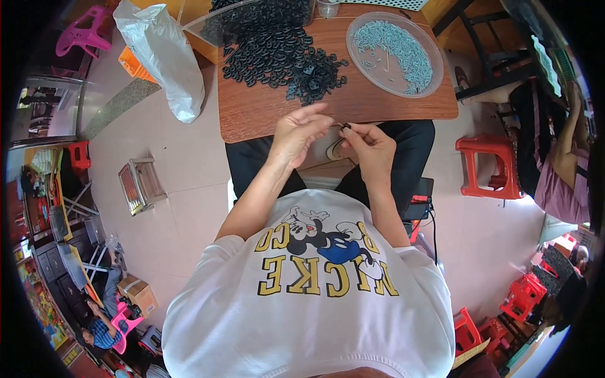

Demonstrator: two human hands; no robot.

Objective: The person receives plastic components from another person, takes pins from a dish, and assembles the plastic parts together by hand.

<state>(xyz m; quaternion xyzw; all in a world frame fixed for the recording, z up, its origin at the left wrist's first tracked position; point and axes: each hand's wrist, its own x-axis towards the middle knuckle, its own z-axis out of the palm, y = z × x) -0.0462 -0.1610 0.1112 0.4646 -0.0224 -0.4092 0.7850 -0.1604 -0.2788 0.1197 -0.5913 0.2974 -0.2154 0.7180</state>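
Note:
Over my lap, just off the table's front edge, both hands come close together. My right hand pinches a small black plastic piece between thumb and forefinger. Beside it, my left hand has its thumb and forefinger pressed together near that piece, other fingers stretched out; what they hold is too small to make out. Beyond my hands, a heap of black plastic pieces covers the table's left part. On the right stands a round clear tray with many small pale-blue screw-like pieces and a thin stick.
A clear bin of black pieces lies at the brown table's back left. A white sack and orange crate stand left. A red stool is right, near another person's arm. A small clear cup sits at the back.

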